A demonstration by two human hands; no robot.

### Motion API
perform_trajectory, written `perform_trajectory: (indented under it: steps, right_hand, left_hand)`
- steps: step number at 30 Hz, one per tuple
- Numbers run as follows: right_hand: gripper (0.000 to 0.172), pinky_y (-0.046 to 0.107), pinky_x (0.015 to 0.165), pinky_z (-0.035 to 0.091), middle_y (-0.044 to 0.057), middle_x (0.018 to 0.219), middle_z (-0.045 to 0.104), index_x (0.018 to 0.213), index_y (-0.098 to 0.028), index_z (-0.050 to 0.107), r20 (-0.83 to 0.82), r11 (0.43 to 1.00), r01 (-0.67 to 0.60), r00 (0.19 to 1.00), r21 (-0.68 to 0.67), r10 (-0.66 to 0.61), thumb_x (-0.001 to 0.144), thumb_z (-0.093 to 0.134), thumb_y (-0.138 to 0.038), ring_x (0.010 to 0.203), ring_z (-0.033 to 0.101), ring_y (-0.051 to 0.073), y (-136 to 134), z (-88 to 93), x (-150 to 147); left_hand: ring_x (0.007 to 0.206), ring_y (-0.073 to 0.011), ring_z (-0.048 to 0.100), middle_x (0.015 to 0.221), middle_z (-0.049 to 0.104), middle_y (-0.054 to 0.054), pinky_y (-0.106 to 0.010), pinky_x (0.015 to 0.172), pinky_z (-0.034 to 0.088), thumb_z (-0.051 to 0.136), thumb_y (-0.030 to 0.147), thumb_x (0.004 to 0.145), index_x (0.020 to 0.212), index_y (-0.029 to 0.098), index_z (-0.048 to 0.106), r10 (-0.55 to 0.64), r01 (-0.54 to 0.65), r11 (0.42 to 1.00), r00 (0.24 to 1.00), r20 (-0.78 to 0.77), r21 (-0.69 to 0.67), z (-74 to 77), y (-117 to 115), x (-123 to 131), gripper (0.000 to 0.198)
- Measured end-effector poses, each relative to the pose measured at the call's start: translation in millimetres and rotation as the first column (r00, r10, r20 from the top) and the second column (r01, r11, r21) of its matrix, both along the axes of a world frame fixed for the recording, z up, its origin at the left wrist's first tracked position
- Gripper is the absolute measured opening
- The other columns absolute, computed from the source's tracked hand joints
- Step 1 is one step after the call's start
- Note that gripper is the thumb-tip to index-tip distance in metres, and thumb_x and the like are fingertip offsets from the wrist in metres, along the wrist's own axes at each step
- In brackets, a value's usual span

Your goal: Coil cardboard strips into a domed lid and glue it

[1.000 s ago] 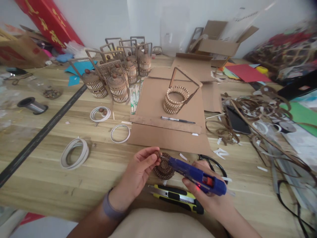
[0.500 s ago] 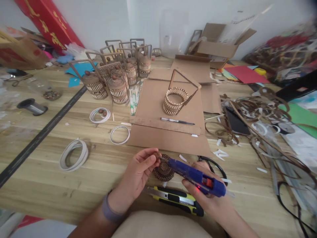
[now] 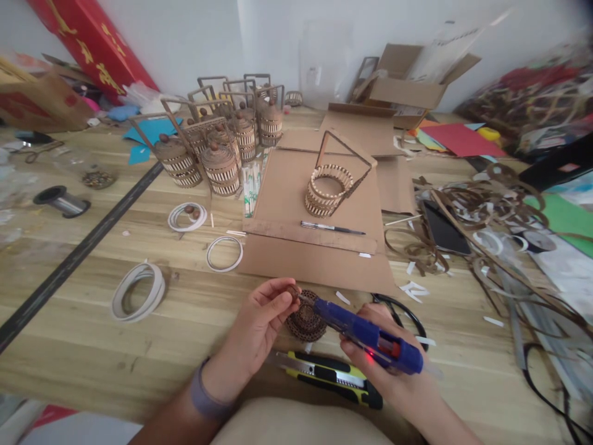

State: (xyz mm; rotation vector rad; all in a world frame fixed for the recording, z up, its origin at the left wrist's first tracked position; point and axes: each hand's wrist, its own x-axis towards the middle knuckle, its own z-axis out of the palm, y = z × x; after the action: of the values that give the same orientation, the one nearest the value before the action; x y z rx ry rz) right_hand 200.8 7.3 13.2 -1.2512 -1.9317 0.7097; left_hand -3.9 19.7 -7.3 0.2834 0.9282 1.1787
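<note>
Between thumb and fingers, my left hand point(image 3: 262, 327) pinches a small brown wooden bead point(image 3: 293, 292). My right hand point(image 3: 380, 346) is wrapped round a blue hot glue gun point(image 3: 365, 330) with a red light glowing on it. The gun's nozzle points left, its tip at the bead; whether they touch I cannot tell. Below the nozzle lies a round woven brown lid point(image 3: 306, 321), partly covered by the gun. A yellow and black utility knife point(image 3: 331, 376) rests on the table in front of me, its blade out toward the left.
An open woven basket point(image 3: 328, 190) with an angular handle stands on cardboard point(image 3: 278, 185), behind a pen point(image 3: 331, 228). Several lidded baskets point(image 3: 220, 167) stand back left. Tape rolls point(image 3: 138, 290) lie at left. Brown strips point(image 3: 486, 198) and a phone point(image 3: 445, 225) lie at right.
Almost nothing differs. Both hands keep their hold on the bead and the glue gun, and the view has shifted very slightly.
</note>
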Motion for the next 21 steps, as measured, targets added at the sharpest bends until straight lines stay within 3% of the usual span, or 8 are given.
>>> perform_trajectory:
  steps: [21]
  right_hand:
    - [0.029,0.029,0.052,0.043,-0.003,0.059,0.047,0.064,-0.023,0.045,0.019,0.997,0.011,1.0,0.072,-0.013,0.086,0.062,-0.033,0.056,0.05,0.016,-0.7,-2.5,-1.2]
  left_hand:
    - [0.075,-0.0087,0.069,0.081,0.076,0.0,-0.014,0.073,0.056,0.093,0.021,0.054,0.082,0.017,0.077,0.004,-0.005,1.0,0.998,0.057,0.003,1.9,0.5,0.9,0.032]
